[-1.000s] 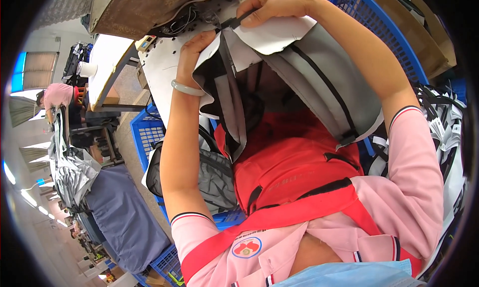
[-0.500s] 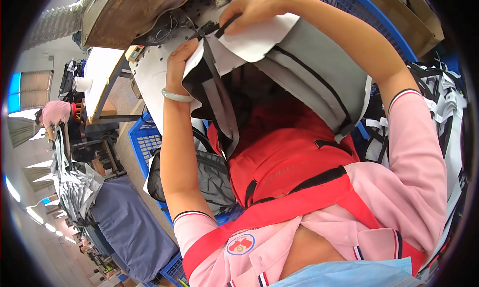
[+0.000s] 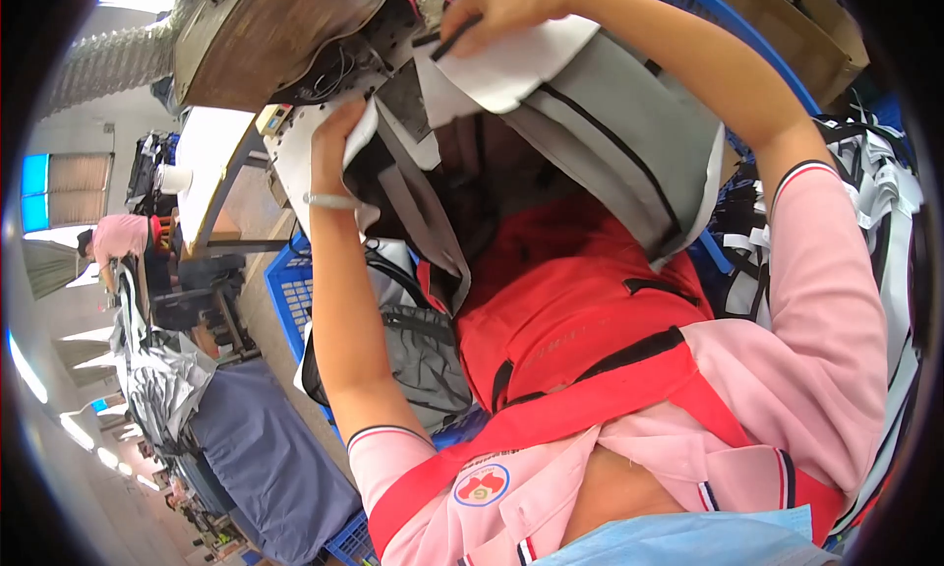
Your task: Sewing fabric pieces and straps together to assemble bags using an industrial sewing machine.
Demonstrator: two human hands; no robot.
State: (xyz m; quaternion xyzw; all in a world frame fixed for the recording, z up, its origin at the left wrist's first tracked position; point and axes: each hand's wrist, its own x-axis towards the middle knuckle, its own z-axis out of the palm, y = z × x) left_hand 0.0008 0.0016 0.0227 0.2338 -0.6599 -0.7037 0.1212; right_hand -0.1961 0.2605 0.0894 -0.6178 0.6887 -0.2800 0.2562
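A grey fabric bag piece [image 3: 600, 138] with white backing and black trim spreads between my hands, its open hollow facing my lap. My right hand [image 3: 506, 15] is closed on its upper white edge, beside a short black strip [image 3: 456, 39]. My left hand [image 3: 337, 138] grips the left flap [image 3: 393, 178] of the same piece, thumb side up, the other fingers partly hidden behind the fabric. Just beyond both hands lies the white worktable [image 3: 295, 158], dotted with dark scraps, under a brown machine body [image 3: 261, 35].
A blue crate [image 3: 291, 296] with a dark grey bag [image 3: 423, 355] stands at my left. Another blue crate [image 3: 713, 10] and a cardboard box [image 3: 811, 40] are at far right. White and black pieces [image 3: 865, 202] pile by my right arm. A person [image 3: 123, 239] works at far left.
My left hand has moved left and slightly down with its flap, widening the gap between the hands. My right hand stays on the upper edge. The whole view has shifted a little.
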